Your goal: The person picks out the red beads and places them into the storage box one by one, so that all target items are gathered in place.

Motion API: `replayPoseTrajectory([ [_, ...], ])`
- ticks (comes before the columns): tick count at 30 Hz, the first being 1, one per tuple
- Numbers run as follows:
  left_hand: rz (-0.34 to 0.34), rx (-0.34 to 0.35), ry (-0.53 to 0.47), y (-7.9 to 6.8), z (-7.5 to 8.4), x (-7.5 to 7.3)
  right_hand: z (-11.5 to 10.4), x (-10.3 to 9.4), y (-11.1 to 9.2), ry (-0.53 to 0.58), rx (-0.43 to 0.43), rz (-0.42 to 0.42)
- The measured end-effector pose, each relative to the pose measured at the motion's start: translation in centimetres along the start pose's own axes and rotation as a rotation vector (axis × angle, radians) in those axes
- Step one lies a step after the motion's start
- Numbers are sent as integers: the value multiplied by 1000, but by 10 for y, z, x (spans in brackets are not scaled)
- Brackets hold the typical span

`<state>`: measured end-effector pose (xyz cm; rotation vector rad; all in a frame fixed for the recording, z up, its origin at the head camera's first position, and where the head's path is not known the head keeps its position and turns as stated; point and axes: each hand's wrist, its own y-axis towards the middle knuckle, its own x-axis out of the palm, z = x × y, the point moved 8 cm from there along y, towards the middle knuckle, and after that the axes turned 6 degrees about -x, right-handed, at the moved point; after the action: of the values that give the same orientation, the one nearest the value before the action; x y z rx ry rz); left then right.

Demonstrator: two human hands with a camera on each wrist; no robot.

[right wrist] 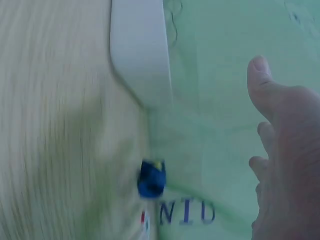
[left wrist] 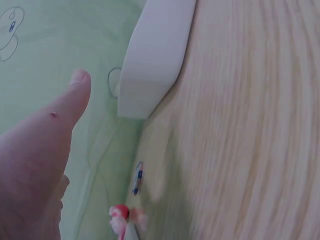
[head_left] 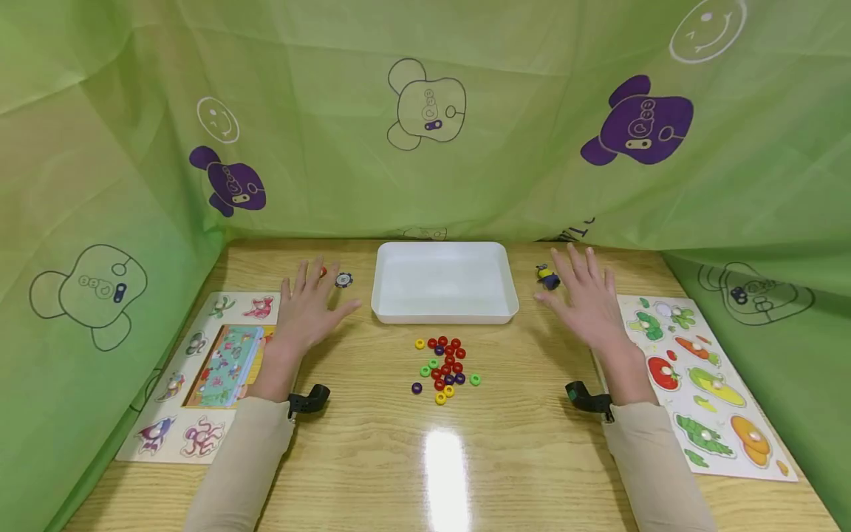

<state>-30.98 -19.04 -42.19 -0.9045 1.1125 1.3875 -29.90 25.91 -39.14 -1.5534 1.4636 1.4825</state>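
Note:
My left hand (head_left: 307,310) hovers with spread fingers at the inner edge of the sea-animal puzzle board (head_left: 159,440), holding nothing. On the other side my right hand (head_left: 590,301) is likewise spread and bare, beside the vegetable puzzle board (head_left: 671,403). Between them, towards the back, lies a white rectangular tray (head_left: 444,284). In front of the tray, small ring-shaped beads (head_left: 449,360) in red, green, yellow and purple lie loosely scattered on the wooden table. The left wrist view shows the left thumb (left wrist: 75,95) stretched out; the right wrist view shows the right thumb (right wrist: 260,82) raised.
A dark blue and white round token (head_left: 343,280) lies left of the tray, near a small red figure (left wrist: 119,217) partly behind the left hand. A blue and yellow figurine (head_left: 548,277) stands by the right fingertips. Green printed cloth (head_left: 319,162) walls the table's back and sides.

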Motion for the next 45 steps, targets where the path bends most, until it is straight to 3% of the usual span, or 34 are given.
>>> replayPoseTrajectory([
  [8, -20, 42, -15, 3, 22, 15, -58, 9, 4, -23, -161, -44],
  [17, -98, 99, -55, 3, 52, 38, -124, 20, -4, 17, -358, -61],
  [23, -136, 81, -171, 3, 60, 51, -155, 32, -14, 50, -458, -128],
  [32, -164, 13, -351, 5, 62, 58, -168, 68, -22, 95, -498, -252],
  [45, -242, 14, -506, 3, 71, 60, -167, 78, -22, 92, -459, -302],
])
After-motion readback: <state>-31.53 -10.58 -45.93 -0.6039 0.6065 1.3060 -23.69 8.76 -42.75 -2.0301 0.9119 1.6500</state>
